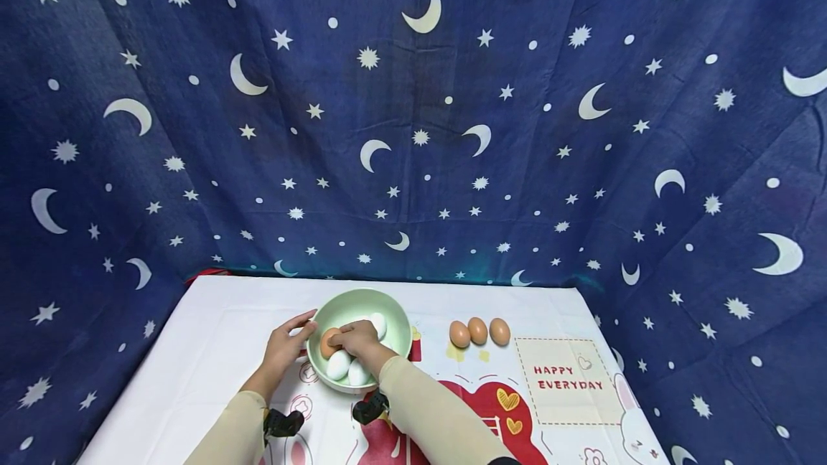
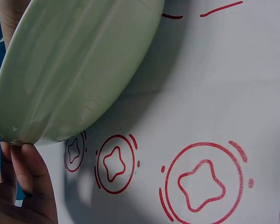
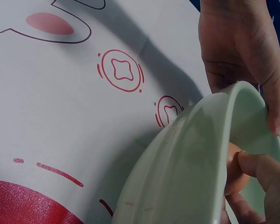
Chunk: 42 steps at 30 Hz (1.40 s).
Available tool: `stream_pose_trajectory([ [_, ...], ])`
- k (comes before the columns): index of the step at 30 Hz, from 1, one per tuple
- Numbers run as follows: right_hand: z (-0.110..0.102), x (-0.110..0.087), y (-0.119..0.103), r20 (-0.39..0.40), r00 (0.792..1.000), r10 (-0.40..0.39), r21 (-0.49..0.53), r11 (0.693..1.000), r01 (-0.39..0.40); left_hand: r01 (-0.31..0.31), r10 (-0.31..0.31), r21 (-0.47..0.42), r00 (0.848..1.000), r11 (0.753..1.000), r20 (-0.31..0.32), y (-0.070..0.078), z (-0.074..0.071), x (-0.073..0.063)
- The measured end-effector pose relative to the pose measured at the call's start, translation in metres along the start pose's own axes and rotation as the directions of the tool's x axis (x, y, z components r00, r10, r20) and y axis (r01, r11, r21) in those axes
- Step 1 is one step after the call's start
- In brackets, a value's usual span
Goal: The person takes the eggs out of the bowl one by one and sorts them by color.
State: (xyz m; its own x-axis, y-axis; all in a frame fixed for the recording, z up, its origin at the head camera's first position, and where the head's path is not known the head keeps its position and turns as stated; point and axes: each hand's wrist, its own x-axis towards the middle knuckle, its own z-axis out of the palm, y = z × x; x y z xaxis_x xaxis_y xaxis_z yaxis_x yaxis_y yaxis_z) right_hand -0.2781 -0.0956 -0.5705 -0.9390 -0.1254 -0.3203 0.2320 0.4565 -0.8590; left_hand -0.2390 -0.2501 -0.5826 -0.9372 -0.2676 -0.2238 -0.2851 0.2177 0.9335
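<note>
A pale green bowl (image 1: 352,301) stands on the table, holding one brown egg (image 1: 329,344) and several white eggs (image 1: 339,364). My left hand (image 1: 283,351) grips the bowl's left rim; in the right wrist view its thumb lies over the rim while the fingers stay outside. Inside the bowl, my right hand (image 1: 362,341) pinches the brown egg between thumb and fingers, near the left wall. From the right wrist, the egg (image 3: 236,175) shows partly behind the rim. The left wrist view has the left fingertips (image 2: 28,161) against the bowl's outer side.
Three brown eggs (image 1: 478,331) lie in a row on the table, right of the bowl. A white tablecloth (image 1: 226,321) with red prints and lettering covers the table. A dark blue curtain (image 1: 413,199) with moons and stars hangs behind and at both sides.
</note>
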Motion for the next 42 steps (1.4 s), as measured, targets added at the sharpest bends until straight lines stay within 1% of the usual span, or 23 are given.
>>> stream_pose_trajectory([
  [9, -0.0017, -0.0013, -0.002, 0.02, 1.0, -0.008, 0.019, 1.0, 0.008, -0.004, 0.004, -0.028, 1.0, 1.0, 0.003, 0.0009, 0.0005, -0.0008],
  [15, -0.0012, -0.001, -0.0014, 0.016, 1.0, 0.008, 0.038, 0.999, -0.009, -0.004, 0.004, -0.043, 1.0, 0.999, -0.006, 0.0022, 0.0017, -0.0011],
  [21, -0.0006, -0.0002, -0.0012, 0.034, 0.999, 0.014, 0.045, 0.999, -0.016, 0.002, -0.003, -0.026, 1.0, 1.0, -0.009, 0.0018, 0.0014, -0.0007],
  [28, 0.001, 0.0019, 0.0012, 0.035, 0.999, 0.014, 0.076, 0.997, -0.016, 0.001, -0.001, -0.027, 1.0, 1.0, -0.005, 0.0018, 0.0014, -0.0003],
  [33, 0.0008, 0.0026, 0.001, 0.031, 0.999, -0.013, 0.079, 0.997, 0.01, -0.012, 0.012, -0.02, 1.0, 1.0, 0.009, 0.0033, 0.001, -0.0014],
  [35, 0.0003, 0.0024, -0.0006, 0.034, 0.999, -0.021, 0.092, 0.996, 0.017, -0.015, 0.015, -0.019, 1.0, 1.0, 0.015, 0.0033, 0.0007, -0.0014],
  [42, -0.0031, 0.0016, -0.0038, 0.049, 0.999, -0.007, 0.185, 0.983, -0.003, -0.021, 0.021, -0.015, 1.0, 1.0, 0.014, 0.0017, 0.001, -0.0011],
])
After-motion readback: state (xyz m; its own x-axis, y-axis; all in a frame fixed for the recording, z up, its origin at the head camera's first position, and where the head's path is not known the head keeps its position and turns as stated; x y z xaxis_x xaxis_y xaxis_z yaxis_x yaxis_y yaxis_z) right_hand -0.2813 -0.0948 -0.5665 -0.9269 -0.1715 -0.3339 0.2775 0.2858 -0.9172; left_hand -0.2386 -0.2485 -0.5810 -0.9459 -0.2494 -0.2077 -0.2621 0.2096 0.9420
